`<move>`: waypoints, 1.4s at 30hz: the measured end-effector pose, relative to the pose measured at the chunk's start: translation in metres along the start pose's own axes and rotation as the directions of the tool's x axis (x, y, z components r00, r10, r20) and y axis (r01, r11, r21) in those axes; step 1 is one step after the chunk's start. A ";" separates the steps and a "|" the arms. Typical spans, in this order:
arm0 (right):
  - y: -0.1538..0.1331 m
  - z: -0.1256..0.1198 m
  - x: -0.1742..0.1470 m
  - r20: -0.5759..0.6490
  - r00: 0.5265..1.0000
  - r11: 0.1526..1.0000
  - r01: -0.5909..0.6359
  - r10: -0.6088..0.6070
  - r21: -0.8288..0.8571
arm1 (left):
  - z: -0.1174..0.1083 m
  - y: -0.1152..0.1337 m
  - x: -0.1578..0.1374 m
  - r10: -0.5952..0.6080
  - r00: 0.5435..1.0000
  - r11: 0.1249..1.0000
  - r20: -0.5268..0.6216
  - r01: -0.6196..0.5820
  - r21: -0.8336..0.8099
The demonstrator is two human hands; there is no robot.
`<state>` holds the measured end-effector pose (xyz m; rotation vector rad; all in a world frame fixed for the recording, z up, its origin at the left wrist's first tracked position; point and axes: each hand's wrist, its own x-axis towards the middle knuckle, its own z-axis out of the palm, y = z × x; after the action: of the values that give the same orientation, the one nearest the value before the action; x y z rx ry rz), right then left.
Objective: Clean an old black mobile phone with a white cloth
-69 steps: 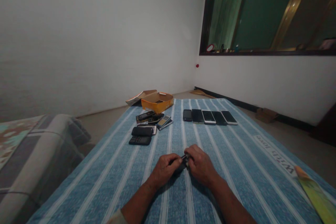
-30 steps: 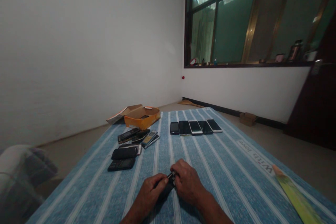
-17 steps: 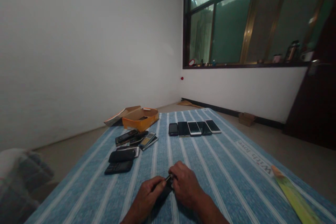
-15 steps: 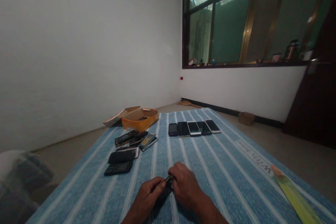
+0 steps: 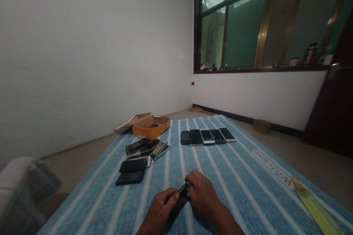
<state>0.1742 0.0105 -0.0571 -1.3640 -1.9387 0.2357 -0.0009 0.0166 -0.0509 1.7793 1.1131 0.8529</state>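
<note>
Low in the middle of the view, my left hand [image 5: 162,205] pinches one end of a thin dark object with a shiny edge [image 5: 183,188]. My right hand [image 5: 203,192] has its fingers closed around the other end. The object looks tilted just above the striped cloth [image 5: 226,183]; my fingers hide much of it, so its kind is unclear. Left of my hands lie a black keypad phone [image 5: 130,177] and a black phone-shaped item [image 5: 133,165]. Farther back is a loose pile of older phones [image 5: 159,149]. A row of several touchscreen phones [image 5: 207,137] lies beyond my hands.
An orange cardboard box [image 5: 151,132] with its lid raised stands at the far left of the cloth. A yellow-green pointed item [image 5: 317,205] lies along the right edge. Grey fabric [image 5: 24,187] is at lower left, and a small carton [image 5: 261,126] sits on the floor.
The camera has turned slightly left, so everything appears shifted a little to the right. Both hands keep hold of the dark object, with only slight finger movement.
</note>
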 end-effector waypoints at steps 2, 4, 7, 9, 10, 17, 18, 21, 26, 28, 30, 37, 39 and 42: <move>0.002 -0.003 0.002 0.001 0.999 0.998 -0.047 0.047 0.046 | 0.000 0.000 0.000 -0.007 1.000 1.000 0.001 0.007 0.011; 0.001 -0.005 0.002 -0.005 0.997 0.994 -0.074 0.075 0.083 | 0.000 0.000 0.001 -0.011 1.000 1.000 0.001 0.011 0.010; -0.001 -0.004 0.002 -0.023 0.995 0.988 -0.091 0.095 0.128 | 0.000 0.000 0.001 -0.010 1.000 1.000 0.004 0.010 0.016; -0.001 -0.002 0.002 -0.035 0.994 0.983 -0.098 0.105 0.155 | 0.000 0.000 0.001 -0.008 1.000 1.000 0.000 0.008 0.028; -0.001 -0.001 0.002 -0.041 0.993 0.981 -0.101 0.109 0.165 | 0.000 -0.001 0.001 -0.005 1.000 0.999 -0.003 0.005 0.032; 0.002 0.004 0.003 -0.074 0.994 0.981 -0.071 0.086 0.180 | 0.000 -0.001 0.002 -0.011 1.000 0.999 0.012 0.011 0.035; 0.003 0.004 0.003 -0.079 0.993 0.982 -0.067 0.083 0.179 | 0.000 0.000 0.002 -0.013 1.000 0.999 0.010 0.013 0.033; 0.004 0.005 0.002 -0.087 0.993 0.982 -0.063 0.080 0.176 | 0.000 0.002 0.002 -0.019 1.000 1.000 -0.005 0.019 0.023; 0.003 0.005 0.002 -0.080 0.994 0.984 -0.058 0.072 0.169 | 0.001 0.000 0.002 -0.012 1.000 1.000 -0.013 0.012 0.014; 0.003 0.004 0.001 -0.077 0.995 0.984 -0.052 0.066 0.168 | 0.001 0.000 0.002 -0.007 1.000 1.000 -0.010 0.007 0.003; 0.004 0.003 0.001 -0.075 0.995 0.986 -0.047 0.060 0.161 | 0.001 0.000 0.001 -0.006 1.000 1.000 -0.005 0.006 0.000; -0.003 0.013 -0.009 -0.076 0.994 0.996 0.074 -0.077 -0.048 | 0.003 -0.003 -0.001 0.025 1.000 1.000 -0.017 -0.025 -0.003; -0.008 0.017 -0.012 -0.078 0.981 0.981 0.167 -0.176 -0.101 | 0.005 -0.003 -0.001 0.030 0.999 0.999 -0.028 -0.031 -0.033; -0.012 0.018 -0.013 -0.061 0.959 0.956 0.268 -0.277 -0.115 | 0.006 -0.001 -0.002 0.044 0.998 0.996 -0.037 -0.046 -0.072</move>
<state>0.1554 -0.0016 -0.0697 -1.1352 -2.0714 -0.0527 0.0036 0.0128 -0.0542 1.7405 1.0548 0.9437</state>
